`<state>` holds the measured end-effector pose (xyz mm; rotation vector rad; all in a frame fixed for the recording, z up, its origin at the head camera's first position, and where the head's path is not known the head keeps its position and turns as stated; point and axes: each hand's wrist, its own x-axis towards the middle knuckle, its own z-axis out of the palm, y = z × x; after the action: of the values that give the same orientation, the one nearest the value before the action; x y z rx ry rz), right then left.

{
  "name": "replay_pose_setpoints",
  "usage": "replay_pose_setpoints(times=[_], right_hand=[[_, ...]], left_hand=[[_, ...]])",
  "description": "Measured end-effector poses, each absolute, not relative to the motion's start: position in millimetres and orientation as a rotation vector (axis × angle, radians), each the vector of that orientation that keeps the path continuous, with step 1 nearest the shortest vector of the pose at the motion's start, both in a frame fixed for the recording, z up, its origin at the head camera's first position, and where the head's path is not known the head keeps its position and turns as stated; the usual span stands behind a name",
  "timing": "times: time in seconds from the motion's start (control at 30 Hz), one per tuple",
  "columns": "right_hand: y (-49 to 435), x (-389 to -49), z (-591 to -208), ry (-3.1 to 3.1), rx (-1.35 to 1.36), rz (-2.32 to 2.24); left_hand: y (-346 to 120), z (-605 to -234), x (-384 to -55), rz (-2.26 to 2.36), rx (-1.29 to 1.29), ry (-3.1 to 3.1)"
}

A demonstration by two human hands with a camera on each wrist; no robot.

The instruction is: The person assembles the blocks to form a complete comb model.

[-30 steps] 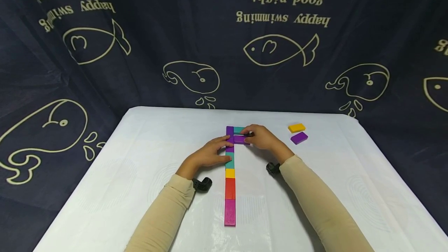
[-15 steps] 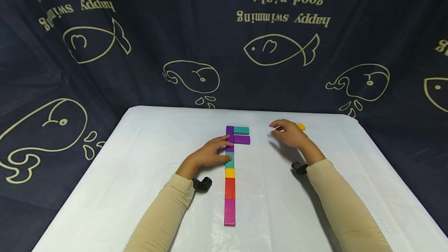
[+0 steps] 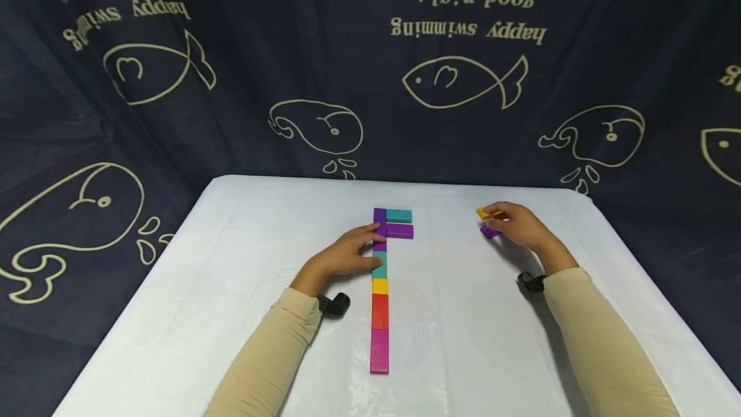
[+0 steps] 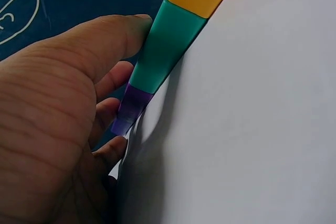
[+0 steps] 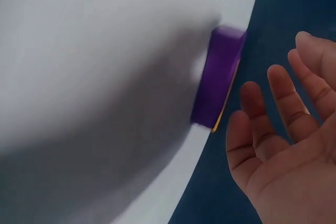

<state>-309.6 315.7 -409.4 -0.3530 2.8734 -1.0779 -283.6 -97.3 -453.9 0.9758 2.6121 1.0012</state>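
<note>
A straight column of coloured blocks lies flat on the table. My left hand (image 3: 348, 253) rests across it from the left, fingertips on the purple part (image 3: 379, 217) and thumb at the teal block (image 4: 165, 45). A teal block (image 3: 399, 216) and a purple block (image 3: 400, 231) stick out to the right from the column's far end. On the right, my right hand (image 3: 521, 225) hovers with loose, spread fingers over a loose yellow block (image 3: 482, 212) and a loose purple block (image 5: 218, 77). In the right wrist view no finger visibly touches the purple one.
Nearer in the column lie a yellow block (image 3: 379, 286), a red block (image 3: 379, 311) and a magenta block (image 3: 379, 351). The white table (image 3: 278, 211) ends at a dark fabric backdrop (image 3: 347, 50) with fish drawings. Each wrist wears a small black camera (image 3: 336, 305).
My right hand has let go of the purple block beside the column and moved right to the loose yellow and purple blocks. The left hand has stayed in place.
</note>
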Motion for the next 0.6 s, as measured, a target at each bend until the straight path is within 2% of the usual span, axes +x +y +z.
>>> replay_pose_setpoints(times=[0.6], right_hand=[[336.9, -312.3, -419.7, 2.811, -0.281, -0.969]], left_hand=[[-96.3, -454.3, -283.8, 1.005, 0.925, 2.609]])
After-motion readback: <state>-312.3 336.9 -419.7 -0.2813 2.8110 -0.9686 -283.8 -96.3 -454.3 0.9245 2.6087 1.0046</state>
